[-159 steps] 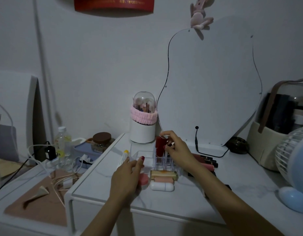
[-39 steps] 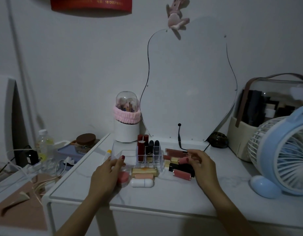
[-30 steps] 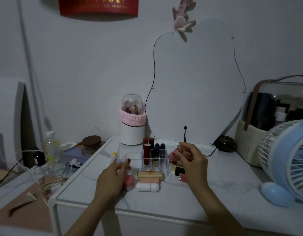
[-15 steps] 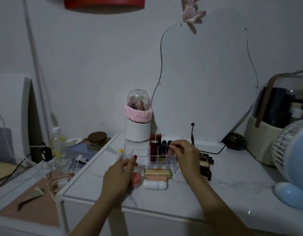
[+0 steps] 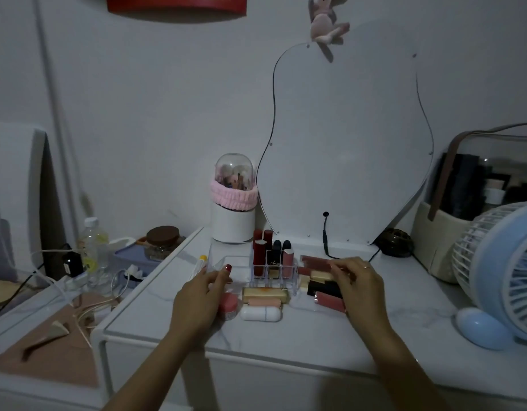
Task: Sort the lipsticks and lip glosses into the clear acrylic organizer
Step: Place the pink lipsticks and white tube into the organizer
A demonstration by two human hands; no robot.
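While left hand (image 5: 201,295) steadies clear acrylic organizer (image 5: 274,269), right hand (image 5: 355,287) pinches slim glossy tube (image 5: 315,260).

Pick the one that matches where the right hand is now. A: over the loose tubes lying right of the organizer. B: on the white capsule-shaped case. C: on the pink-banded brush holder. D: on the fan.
A: the right hand reaches into the loose tubes lying just right of the clear organizer.

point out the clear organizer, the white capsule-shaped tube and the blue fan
clear organizer (image 5: 258,282): head view, front wall below the standing lipsticks
white capsule-shaped tube (image 5: 260,314): head view, middle of its body
blue fan (image 5: 502,271): head view, front grille
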